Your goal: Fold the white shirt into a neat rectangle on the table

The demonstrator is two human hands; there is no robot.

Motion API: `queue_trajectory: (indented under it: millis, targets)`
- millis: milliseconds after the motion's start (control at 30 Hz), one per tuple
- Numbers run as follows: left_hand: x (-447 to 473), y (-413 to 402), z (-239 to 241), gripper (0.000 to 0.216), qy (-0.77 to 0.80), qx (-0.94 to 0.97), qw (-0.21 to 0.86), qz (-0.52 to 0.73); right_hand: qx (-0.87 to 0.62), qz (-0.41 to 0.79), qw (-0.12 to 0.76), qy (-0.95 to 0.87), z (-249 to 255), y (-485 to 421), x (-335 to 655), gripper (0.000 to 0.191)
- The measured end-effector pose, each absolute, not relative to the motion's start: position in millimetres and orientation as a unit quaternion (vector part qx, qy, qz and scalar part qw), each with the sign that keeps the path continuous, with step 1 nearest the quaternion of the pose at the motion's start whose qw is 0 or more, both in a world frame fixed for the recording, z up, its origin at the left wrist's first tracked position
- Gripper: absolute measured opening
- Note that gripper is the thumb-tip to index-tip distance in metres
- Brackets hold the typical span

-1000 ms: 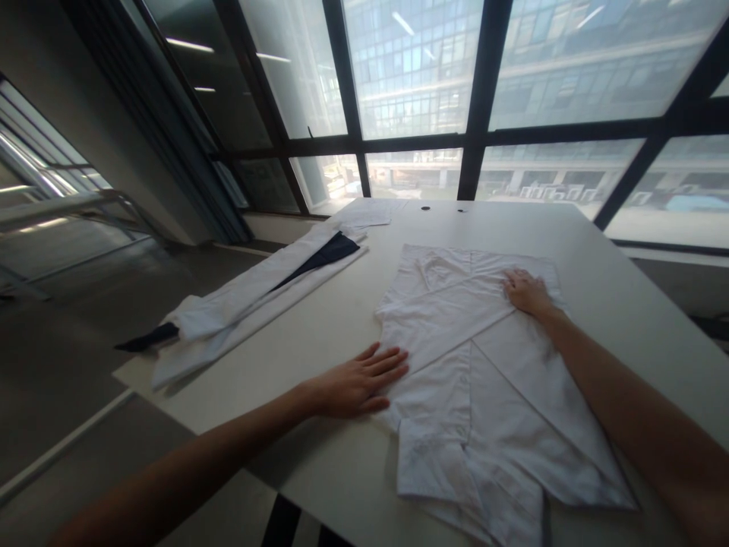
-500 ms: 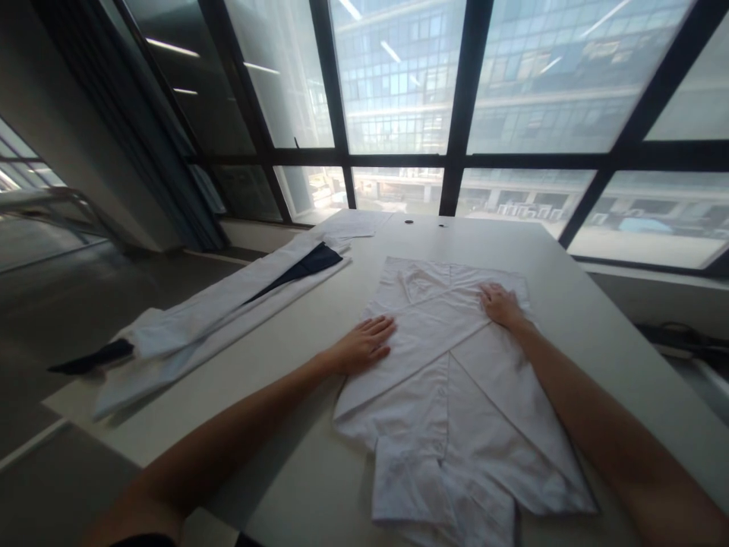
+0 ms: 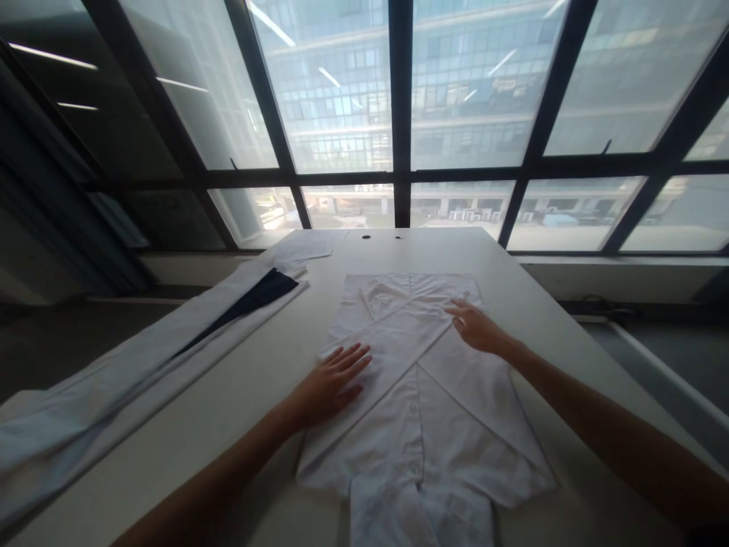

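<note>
A white buttoned shirt lies spread on the table in front of me, its sleeves folded across the body so they cross near the middle. Its button strip runs down the centre toward me. My left hand rests on the shirt's left side with its fingers stretched out and holds nothing. Over the upper right part of the shirt is my right hand, fingers extended, the tips at the cloth. Whether its palm touches the fabric I cannot tell.
Along the left side of the white table lie more white garments with a dark navy piece among them. Small round holes mark the far end. Large framed windows stand beyond it.
My view has swung to the right, so everything sits further left. My right hand has come inward from the shirt's right edge, its palm turned more sideways. The left hand remains flat on the shirt.
</note>
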State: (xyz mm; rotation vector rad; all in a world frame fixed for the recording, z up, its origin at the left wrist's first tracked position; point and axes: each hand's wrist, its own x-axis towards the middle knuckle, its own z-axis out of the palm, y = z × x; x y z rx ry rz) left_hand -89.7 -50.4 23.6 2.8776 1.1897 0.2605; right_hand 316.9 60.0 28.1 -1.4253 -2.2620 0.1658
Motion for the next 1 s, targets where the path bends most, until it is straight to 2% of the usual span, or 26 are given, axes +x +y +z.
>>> queue_trajectory:
  millis: [167, 333, 633, 1000]
  targets:
    - [-91.1, -53.3, 14.8, 0.058, 0.399, 0.915, 0.028, 0.049, -0.538, 0.029, 0.176, -0.824, -22.6, -37.8, 308.1, 0.063]
    - [-90.1, -51.0, 11.1, 0.058, 0.413, 0.909, 0.03, 0.043, -0.533, 0.031, 0.152, -0.832, -34.1, -69.6, 305.8, 0.062]
    - [-82.2, -17.7, 13.1, 0.057, 0.424, 0.905, 0.025, 0.033, -0.521, 0.013, 0.15, -0.84, -24.0, -33.6, 306.5, 0.06]
    - [-75.6, 80.2, 4.6, 0.058, 0.448, 0.891, 0.015, 0.072, -0.497, 0.016, 0.127, -0.858, -16.3, 82.8, 314.1, 0.058]
